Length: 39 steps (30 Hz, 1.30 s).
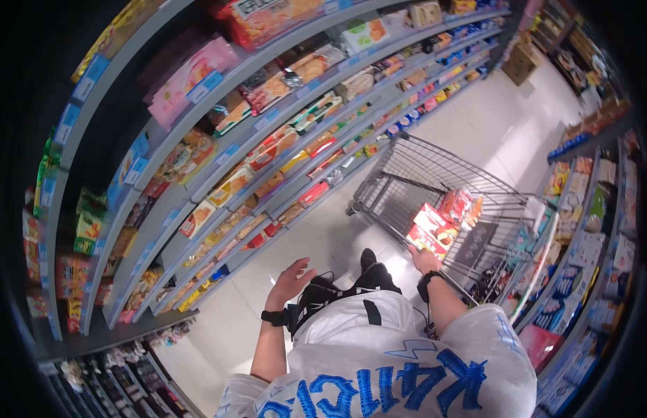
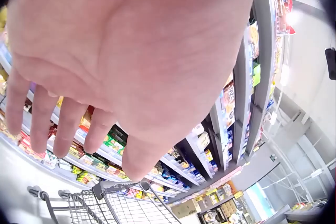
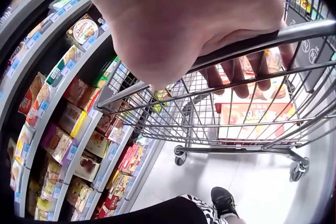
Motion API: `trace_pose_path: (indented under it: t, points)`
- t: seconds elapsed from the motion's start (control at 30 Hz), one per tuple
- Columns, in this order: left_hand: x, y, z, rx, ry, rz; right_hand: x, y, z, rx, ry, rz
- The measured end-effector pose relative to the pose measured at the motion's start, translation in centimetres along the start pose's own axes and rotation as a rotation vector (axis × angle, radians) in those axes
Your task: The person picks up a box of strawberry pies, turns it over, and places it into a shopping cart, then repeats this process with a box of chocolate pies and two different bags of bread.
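Note:
A metal shopping cart point(image 1: 470, 182) stands ahead on the right, holding a red-and-white box point(image 1: 433, 231) and red packages point(image 1: 457, 206). My right hand point(image 1: 426, 260) grips the cart's side rail beside the box. Seen from the right wrist, that hand point(image 3: 194, 24) lies over the dark top rail point(image 3: 294, 34), its fingers hanging inside the basket above the box point(image 3: 252, 120). My left hand point(image 1: 291, 281) is in the air near my thigh, holding nothing. In the left wrist view the palm point(image 2: 131, 50) faces the camera, fingers extended; the cart point(image 2: 121, 205) appears below.
Long shelves point(image 1: 260, 132) of packaged snacks run along the left. More stocked shelves point(image 1: 581, 279) stand on the right, close to the cart's handle end. A cardboard box point(image 1: 520, 63) sits on the pale tiled floor point(image 1: 470, 115) at the aisle's far end.

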State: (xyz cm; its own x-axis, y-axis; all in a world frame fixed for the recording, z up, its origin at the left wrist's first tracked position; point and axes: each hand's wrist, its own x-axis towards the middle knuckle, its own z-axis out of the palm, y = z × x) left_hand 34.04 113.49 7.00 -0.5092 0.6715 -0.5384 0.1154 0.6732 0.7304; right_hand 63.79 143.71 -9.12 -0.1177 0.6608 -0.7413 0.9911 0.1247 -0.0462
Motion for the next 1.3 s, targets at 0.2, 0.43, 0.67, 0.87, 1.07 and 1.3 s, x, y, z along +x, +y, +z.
trace_pose_path:
  t: [0.2, 0.43, 0.67, 0.87, 1.07, 1.3]
  points:
    - [-0.1, 0.8, -0.7, 0.0, 0.039, -0.051, 1.0, 0.3, -0.7, -0.018, 0.056, 0.025]
    - [0.7, -0.1, -3.9, -0.025, 0.099, -0.016, 2.1, -0.5, -1.1, 0.018, 0.011, 0.07]
    - [2.6, -2.8, -12.6, -0.309, 0.42, 0.112, 1.2, -17.5, -3.6, 0.235, 0.371, -0.523]
    - [5.9, -2.5, -24.3, -0.4, 0.754, 0.323, -9.7, -40.1, -9.6, 0.581, 0.225, -1.175]
    - [6.0, 3.2, -31.5, -0.462, 0.896, 0.516, -18.8, -54.0, -13.6, 0.714, 0.003, -1.368]
    - [8.9, 3.3, -34.8, -0.266, 1.104, 0.459, -19.2, -61.6, -14.8, 0.721, -0.162, -1.527]
